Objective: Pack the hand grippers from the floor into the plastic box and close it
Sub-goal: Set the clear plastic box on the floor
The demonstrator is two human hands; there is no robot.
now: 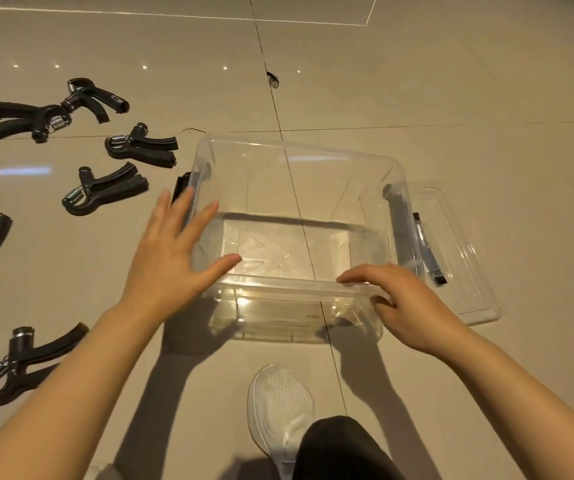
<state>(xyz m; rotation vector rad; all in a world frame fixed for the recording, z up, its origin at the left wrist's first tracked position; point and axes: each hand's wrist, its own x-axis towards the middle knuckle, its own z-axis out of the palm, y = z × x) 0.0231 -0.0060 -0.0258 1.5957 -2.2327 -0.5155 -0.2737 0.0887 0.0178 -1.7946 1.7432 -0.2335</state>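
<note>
A white shoe (280, 407) and dark trouser leg (344, 452) sit at six o'clock on the glossy beige tiled floor (451, 98).

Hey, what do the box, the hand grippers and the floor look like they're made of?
Box: clear, glossy plastic, by the look; the floor joint shows straight through its walls.
Hand grippers: matte black handles, likely plastic or foam-covered, with a shiny coiled spring that looks like metal.
Floor: large beige tiles, apparently polished ceramic or stone; thin joint lines and mirrored ceiling lights give it away.
</note>
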